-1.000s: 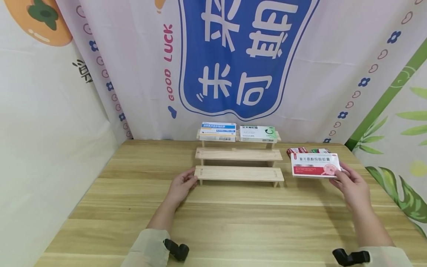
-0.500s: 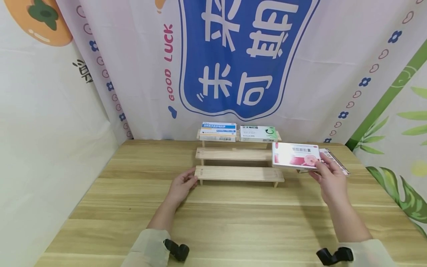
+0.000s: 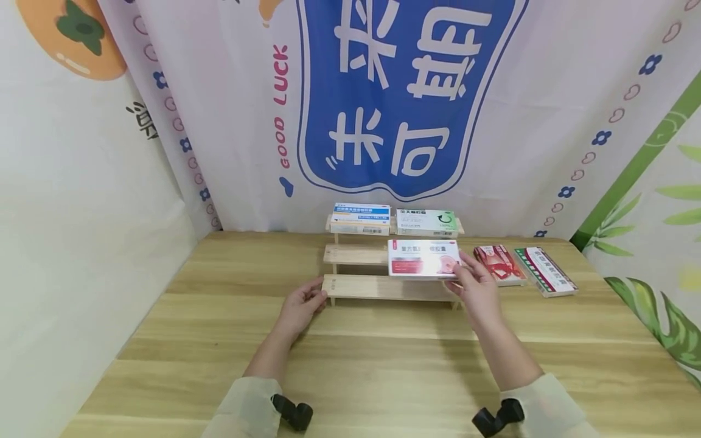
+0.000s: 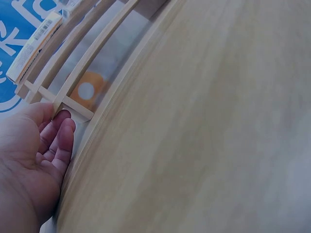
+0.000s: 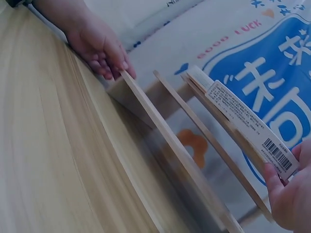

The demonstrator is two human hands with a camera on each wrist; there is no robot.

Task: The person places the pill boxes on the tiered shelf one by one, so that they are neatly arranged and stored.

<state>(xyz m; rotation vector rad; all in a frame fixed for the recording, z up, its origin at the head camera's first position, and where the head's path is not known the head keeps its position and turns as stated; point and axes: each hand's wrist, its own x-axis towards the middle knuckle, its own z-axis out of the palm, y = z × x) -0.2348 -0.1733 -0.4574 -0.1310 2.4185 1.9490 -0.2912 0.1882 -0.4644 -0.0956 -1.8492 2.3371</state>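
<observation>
My right hand (image 3: pixel 467 275) grips a white and red medicine box (image 3: pixel 423 258) by its right end. It holds the box upright over the right half of the middle step of a three-step wooden rack (image 3: pixel 355 254). In the right wrist view the box (image 5: pixel 243 126) shows its barcoded edge beside my right hand (image 5: pixel 286 194). My left hand (image 3: pixel 311 298) rests with loosely curled fingers against the left end of the lowest step (image 3: pixel 383 287). The left wrist view shows the left hand (image 4: pixel 53 141) at the rack's corner (image 4: pixel 73 104).
On the top step stand a blue and white box (image 3: pixel 361 218) and a green and white box (image 3: pixel 426 221). Right of the rack, a red box (image 3: pixel 498 264) and a green-edged box (image 3: pixel 544 271) lie flat on the wooden table (image 3: pixel 383 365). A printed cloth backdrop hangs behind.
My right hand has carried the white and red box leftward from the table's right side to the rack's middle step. The two boxes behind it are now uncovered. The left hand has stayed put.
</observation>
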